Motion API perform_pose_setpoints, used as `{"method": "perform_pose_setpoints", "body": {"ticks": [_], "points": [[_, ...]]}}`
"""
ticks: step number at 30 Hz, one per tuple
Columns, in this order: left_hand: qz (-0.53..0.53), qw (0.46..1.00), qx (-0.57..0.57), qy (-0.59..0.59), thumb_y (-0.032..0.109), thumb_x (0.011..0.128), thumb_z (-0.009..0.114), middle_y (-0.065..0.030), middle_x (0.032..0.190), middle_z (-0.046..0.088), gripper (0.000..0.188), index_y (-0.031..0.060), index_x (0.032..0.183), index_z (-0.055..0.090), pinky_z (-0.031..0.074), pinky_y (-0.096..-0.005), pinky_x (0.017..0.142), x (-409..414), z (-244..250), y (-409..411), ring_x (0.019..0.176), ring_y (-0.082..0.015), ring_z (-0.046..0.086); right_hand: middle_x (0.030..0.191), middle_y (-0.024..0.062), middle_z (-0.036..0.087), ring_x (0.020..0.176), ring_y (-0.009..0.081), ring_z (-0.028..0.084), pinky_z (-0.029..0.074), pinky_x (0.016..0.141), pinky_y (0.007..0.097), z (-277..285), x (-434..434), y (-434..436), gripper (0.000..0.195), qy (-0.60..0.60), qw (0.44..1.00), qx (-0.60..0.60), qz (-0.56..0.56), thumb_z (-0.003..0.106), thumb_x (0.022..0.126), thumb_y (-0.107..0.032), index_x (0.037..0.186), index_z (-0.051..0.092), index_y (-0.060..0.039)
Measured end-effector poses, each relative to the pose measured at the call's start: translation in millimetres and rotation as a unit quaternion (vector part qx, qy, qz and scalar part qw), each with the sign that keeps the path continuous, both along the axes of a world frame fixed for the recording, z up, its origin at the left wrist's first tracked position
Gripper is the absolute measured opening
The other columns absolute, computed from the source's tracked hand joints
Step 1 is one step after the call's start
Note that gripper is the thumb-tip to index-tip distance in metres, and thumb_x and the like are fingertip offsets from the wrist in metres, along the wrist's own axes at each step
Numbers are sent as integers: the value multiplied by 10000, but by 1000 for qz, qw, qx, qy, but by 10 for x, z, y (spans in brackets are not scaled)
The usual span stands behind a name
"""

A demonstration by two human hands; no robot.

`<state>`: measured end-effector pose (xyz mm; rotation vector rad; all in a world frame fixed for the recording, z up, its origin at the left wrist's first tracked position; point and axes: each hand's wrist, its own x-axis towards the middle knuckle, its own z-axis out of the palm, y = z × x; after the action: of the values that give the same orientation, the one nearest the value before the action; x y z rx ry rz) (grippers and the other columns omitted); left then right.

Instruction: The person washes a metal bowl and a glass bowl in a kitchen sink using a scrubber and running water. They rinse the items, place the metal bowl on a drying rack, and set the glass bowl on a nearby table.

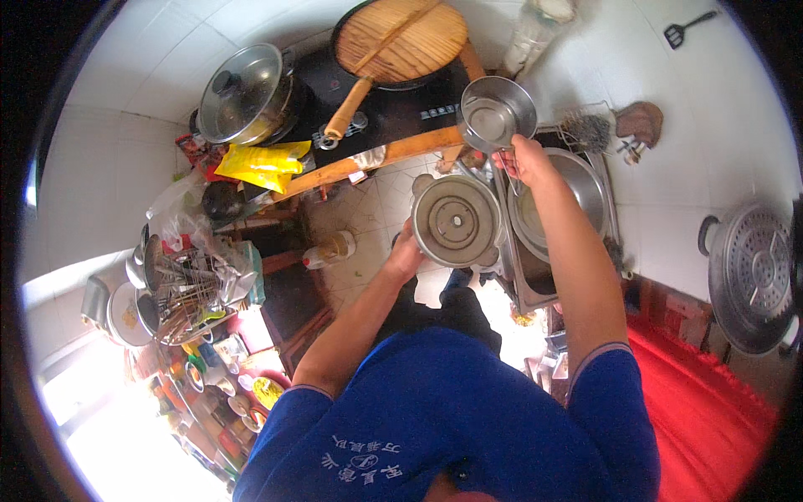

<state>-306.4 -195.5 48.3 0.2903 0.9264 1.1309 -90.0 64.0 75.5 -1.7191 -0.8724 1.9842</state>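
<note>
My left hand [406, 250] grips the side of a round greyish pot [457, 221] with two side lugs. Concentric rings and a small light spot mark its middle; whether this is its inside or underside I cannot tell. My right hand [526, 162] is closed on the handle of a stainless steel dipper [495, 113], whose mouth faces me. The dipper is beyond the pot, by the corner of the cooktop. Under my right forearm, a steel basin [580, 188] sits in the metal sink [533, 285], partly hidden by the arm.
A wok with a wooden lid [401, 41] and a glass-lidded pot [241, 94] stand on the black cooktop [401, 116]. A yellow packet [263, 163] lies beside them. Left is a crowded utensil rack [194, 295]; a bottle [329, 250] rests on the floor. A steamer tray [756, 263] hangs right.
</note>
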Motion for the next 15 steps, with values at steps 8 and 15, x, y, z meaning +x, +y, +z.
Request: {"method": "perform_pose_setpoints", "body": {"ticks": [8, 15], "points": [[47, 998, -1, 37, 411, 913, 678, -108, 1403, 487, 768, 94, 1505, 305, 484, -400, 1009, -549, 86, -193, 1269, -231, 506, 899, 120, 730, 671, 199, 690, 467, 486, 292, -685, -938, 415, 467, 13, 999, -17, -45, 284, 1035, -389, 1081, 594, -43], [60, 998, -10, -10, 416, 920, 676, -101, 1417, 481, 765, 102, 1506, 299, 458, -410, 1040, -651, -152, -257, 1282, -241, 496, 974, 116, 710, 767, 189, 664, 495, 633, 316, -747, -838, 356, 539, 24, 999, -11, -26, 442, 986, -552, 1309, 488, -123]]}}
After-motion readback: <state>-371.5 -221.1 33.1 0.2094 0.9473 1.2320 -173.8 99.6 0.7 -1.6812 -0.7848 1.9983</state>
